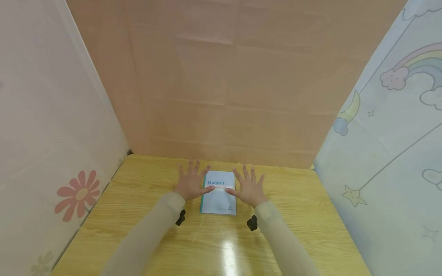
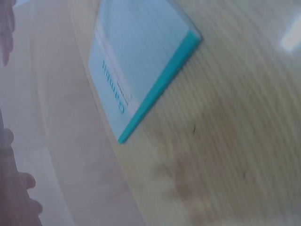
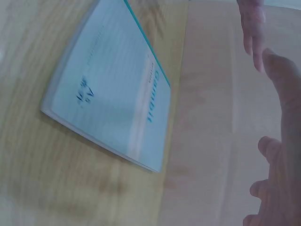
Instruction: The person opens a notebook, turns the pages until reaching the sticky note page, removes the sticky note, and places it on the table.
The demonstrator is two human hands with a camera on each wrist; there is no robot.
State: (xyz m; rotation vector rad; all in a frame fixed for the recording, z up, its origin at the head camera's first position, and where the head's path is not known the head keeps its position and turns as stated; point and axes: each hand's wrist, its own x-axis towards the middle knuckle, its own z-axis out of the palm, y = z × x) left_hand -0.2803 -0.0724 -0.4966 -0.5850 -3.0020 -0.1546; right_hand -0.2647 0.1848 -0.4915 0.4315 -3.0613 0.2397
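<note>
A notebook (image 1: 219, 205) with a pale blue-white cover, a teal spine and the word "Gambit" lies flat on the wooden table. My left hand (image 1: 191, 184) is over its left side, fingers spread and straight, holding nothing. Over the right side my right hand (image 1: 249, 189) is spread the same way, its thumb pointing inward at the left thumb. Both wrist views show the fingers raised above the tabletop, apart from the notebook. The teal spine (image 2: 160, 87) faces the left wrist camera, while page edges (image 3: 99, 142) show in the right wrist view.
The wooden table (image 1: 138, 214) has a peach-coloured sheet (image 1: 224, 96) hanging behind its far edge. Pale patterned curtains (image 1: 390, 161) stand along both sides. A black device (image 1: 181, 217) sits at the left wrist and another black device (image 1: 252, 223) at the right.
</note>
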